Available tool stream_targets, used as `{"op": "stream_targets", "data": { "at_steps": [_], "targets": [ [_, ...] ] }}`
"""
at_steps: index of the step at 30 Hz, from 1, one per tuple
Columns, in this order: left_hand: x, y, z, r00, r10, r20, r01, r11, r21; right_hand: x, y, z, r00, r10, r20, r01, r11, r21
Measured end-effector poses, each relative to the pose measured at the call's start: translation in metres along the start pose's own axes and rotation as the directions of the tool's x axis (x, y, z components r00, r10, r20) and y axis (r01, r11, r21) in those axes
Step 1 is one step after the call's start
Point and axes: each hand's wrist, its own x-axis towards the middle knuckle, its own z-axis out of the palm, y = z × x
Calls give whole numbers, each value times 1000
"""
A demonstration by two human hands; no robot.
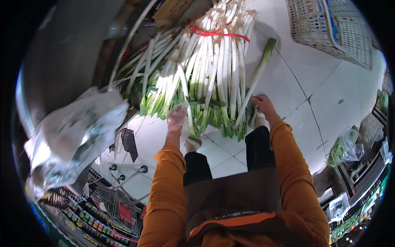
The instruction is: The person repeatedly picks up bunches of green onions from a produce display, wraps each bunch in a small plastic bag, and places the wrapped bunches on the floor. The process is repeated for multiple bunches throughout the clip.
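A pile of leeks or large green onions lies on the tiled floor before me, white shafts and roots away from me, cut green ends near my feet. Red tape binds the bundle near its root end. My left hand is at the near left of the pile, against a single stalk; something translucent covers its fingers, and its grip is unclear. Bent fingers show on my right hand, at the pile's right beside a dark green leaf. One loose stalk slants there, its green end pointing away.
A white plastic crate stands at the far right. Plastic bags hang at left, above a shopping cart. Cardboard lies behind the pile. Bagged greens sit along the right side. My shoes are close to the stalks.
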Motion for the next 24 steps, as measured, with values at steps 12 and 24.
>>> {"op": "stream_targets", "data": {
  "at_steps": [12,24],
  "targets": [
    [129,55,183,918,161,364,-13,925,-379,197,-64,34,971,-240,12,229,911,-343],
    [126,95,229,979,202,-5,-197,962,190,200,-92,54,912,-246,328,392,755,-526]
  ]
}}
